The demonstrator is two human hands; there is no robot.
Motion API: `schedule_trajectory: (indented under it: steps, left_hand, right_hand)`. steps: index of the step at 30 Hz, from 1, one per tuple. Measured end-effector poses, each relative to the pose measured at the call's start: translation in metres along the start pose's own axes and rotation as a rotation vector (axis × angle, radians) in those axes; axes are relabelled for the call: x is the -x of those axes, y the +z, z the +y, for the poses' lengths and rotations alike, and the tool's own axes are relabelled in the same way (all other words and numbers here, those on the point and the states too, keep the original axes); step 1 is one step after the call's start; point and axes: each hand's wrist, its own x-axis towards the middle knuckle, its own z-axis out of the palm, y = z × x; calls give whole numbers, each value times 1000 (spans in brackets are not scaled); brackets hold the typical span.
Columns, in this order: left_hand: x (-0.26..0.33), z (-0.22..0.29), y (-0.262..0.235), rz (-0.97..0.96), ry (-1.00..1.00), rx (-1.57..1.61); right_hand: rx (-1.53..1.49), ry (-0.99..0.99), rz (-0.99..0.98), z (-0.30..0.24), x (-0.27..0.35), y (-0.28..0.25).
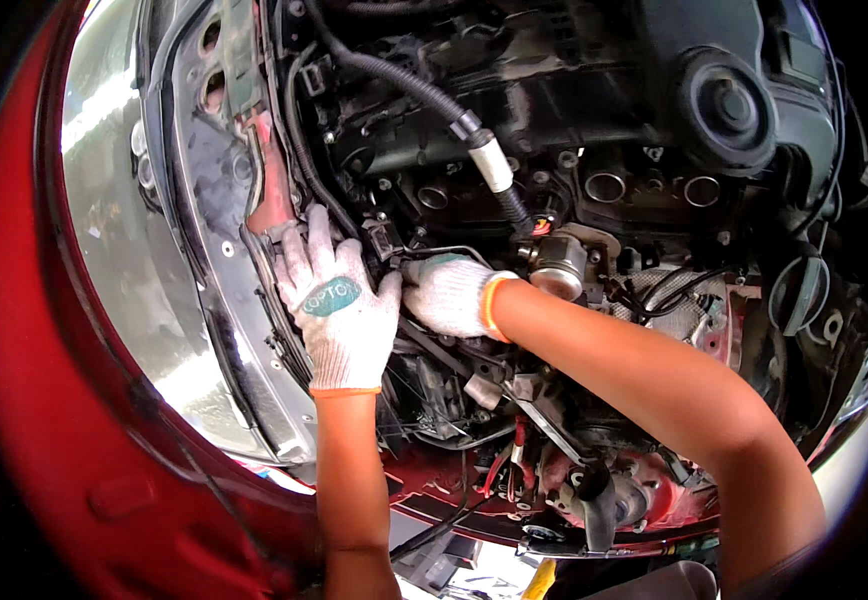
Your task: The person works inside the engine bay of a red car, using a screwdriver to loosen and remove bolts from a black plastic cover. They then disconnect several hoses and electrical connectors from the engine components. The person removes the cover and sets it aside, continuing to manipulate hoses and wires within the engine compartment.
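Both my hands wear white knit gloves with orange cuffs in a car's engine bay. My left hand [339,305] lies palm down with fingers spread, over black hoses beside the red body panel [274,180]. Just right of it, my right hand [451,295] reaches in from the right with curled fingers. Their tips go down among dark parts beside a small black connector block [384,238], and what they hold is hidden. A thin metal pipe [454,249] runs just above the right hand. Right of its cuff sits a round silver metal housing [558,268].
A ribbed black hose [409,85] with a white sleeve [491,165] crosses above the hands. Round openings [605,187] line the dark engine. Below my right forearm lies a silver bar [549,425]. A red fender [44,380] curves along the left.
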Motion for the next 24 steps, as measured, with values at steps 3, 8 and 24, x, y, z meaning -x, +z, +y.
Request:
schedule_trajectory:
  steps: [3, 8, 24]
  left_hand:
    - [3, -4, -3, -20, 16, -29]
    - [16, -15, 16, 74, -55, -54]
    - [9, 1, 46, 281, -449, 674]
  right_hand:
    - [228, -212, 152, -23, 25, -29]
    - [244, -199, 350, -72, 1, -80]
    - [262, -44, -70, -98, -60, -90]
